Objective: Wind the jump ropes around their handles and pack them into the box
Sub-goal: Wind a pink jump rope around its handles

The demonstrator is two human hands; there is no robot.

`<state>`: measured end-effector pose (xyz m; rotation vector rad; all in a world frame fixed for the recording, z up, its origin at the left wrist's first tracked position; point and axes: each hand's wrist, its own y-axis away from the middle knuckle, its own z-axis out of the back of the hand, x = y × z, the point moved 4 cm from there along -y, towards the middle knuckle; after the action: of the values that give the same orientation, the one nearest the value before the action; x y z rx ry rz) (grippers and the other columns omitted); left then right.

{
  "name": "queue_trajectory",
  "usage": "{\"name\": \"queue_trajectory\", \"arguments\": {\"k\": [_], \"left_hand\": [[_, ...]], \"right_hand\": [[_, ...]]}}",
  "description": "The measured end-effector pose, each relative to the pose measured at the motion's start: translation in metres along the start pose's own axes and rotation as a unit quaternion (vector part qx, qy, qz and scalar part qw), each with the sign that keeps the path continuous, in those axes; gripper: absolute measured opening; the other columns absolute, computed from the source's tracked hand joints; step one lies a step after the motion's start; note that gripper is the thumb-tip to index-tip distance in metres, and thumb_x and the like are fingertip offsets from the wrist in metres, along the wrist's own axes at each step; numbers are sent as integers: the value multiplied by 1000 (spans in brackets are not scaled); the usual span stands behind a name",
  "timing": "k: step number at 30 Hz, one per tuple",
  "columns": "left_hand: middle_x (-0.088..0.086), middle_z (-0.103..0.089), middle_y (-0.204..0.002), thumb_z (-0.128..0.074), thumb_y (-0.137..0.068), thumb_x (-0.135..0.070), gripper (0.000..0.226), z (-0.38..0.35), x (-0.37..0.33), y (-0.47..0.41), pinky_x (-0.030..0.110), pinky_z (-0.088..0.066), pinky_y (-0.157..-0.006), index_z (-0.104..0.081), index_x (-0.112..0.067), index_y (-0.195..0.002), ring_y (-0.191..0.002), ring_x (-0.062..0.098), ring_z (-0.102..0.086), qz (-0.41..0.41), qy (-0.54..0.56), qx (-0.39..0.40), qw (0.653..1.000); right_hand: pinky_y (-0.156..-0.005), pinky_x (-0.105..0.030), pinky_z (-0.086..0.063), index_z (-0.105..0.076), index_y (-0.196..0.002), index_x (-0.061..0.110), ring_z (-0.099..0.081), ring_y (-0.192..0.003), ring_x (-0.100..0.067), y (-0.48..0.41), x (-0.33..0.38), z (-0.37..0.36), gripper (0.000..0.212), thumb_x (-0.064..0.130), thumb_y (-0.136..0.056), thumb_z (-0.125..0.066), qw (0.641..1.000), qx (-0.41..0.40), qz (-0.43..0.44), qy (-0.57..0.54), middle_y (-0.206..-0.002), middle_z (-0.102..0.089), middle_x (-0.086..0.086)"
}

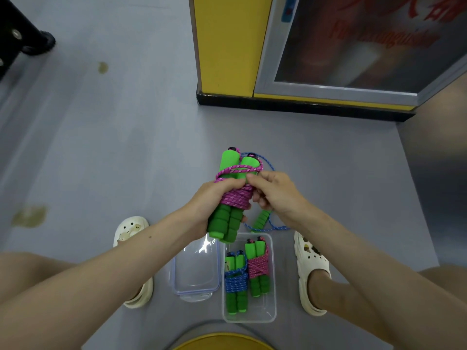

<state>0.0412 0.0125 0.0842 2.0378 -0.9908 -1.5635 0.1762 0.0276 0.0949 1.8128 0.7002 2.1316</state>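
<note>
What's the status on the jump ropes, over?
Left hand gripping green foam handles; right hand tucking pink braided rope. Two wound bundles in clear plastic box. Blue rope loose on floor behind.

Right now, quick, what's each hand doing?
Left hand: closed around the green handles and the wound pink rope.
Right hand: fingertips pinching the pink rope at the handles.
</note>
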Motion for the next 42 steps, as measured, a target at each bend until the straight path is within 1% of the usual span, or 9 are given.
{"name": "queue_trajectory", "arguments": {"k": [5,8,14,18,23,27,32,36,42], "left_hand": [[16,-67,-77,-49,-89,-20,24,-6,-4,4,29,-54,-48,-63,-3,-96,-54,23,-65,44,58,66,995],[18,-67,-79,-53,-80,-23,31,-6,-6,2,30,-54,-49,-63,-2,-98,-54,26,-65,48,66,76,994],[20,-68,-81,-53,-87,-31,34,1,2,-3,31,-55,-52,-63,-2,-102,-62,30,-67,58,40,53,996],[19,-69,-83,-57,-86,-35,38,3,8,-4,31,-55,-55,-63,-3,-105,-63,30,-67,60,24,52,997],[19,-69,-91,-69,-73,-41,54,0,9,-9,40,-59,-70,-64,-2,-111,-74,32,-67,37,-6,30,999],[20,-70,-89,-71,-82,-31,38,1,13,-9,39,-59,-65,-63,-4,-108,-69,32,-67,24,-89,13,996],[20,-68,-86,-67,-85,-30,41,-6,15,-1,32,-57,-55,-60,-1,-112,-63,31,-66,41,-57,39,997],[20,-68,-90,-70,-76,-36,48,-5,5,1,35,-58,-64,-62,-5,-111,-70,32,-66,35,-62,59,996],[15,-69,-87,-78,-70,-34,50,3,6,-2,44,-58,-72,-64,-6,-109,-76,32,-66,7,-133,57,989]], "right_hand": [[-32,-17,-25,-48,-42,17,-37,-33,-8,5,-6,-4,55,12,-97,-46,970,-2,-45,-239,-43,-48,-1],[-30,-15,-25,-36,-53,13,-36,-32,-6,3,-6,-4,44,12,-96,-45,932,-4,-85,-352,-43,-46,0],[-36,-17,-33,-40,-61,13,-44,-39,-10,-3,-9,5,40,27,-98,-45,960,53,-103,-255,-50,-53,-3],[-37,-18,-34,-44,-64,11,-45,-39,-11,1,-17,4,40,29,-100,-40,947,44,-133,-289,-50,-53,-3],[-39,-20,-39,-51,-69,11,-47,-44,-11,-2,-16,6,39,34,-99,-43,966,39,-117,-228,-54,-53,-4],[-44,-17,-38,-54,-80,13,-47,-48,-8,2,-15,11,26,29,-99,-47,997,35,-32,63,-63,-53,-1],[-49,-16,-44,-54,-85,14,-54,-56,-8,7,-3,17,16,23,-86,-68,981,-67,100,153,-70,-59,-1],[-57,-20,-47,-49,-112,19,-56,-58,-9,11,13,22,36,11,-84,-69,975,-12,172,143,-68,-61,-2],[-63,-14,-30,-62,-107,22,-39,-68,-2,11,16,23,33,27,-77,-75,906,-63,208,363,-77,-39,10]]}}
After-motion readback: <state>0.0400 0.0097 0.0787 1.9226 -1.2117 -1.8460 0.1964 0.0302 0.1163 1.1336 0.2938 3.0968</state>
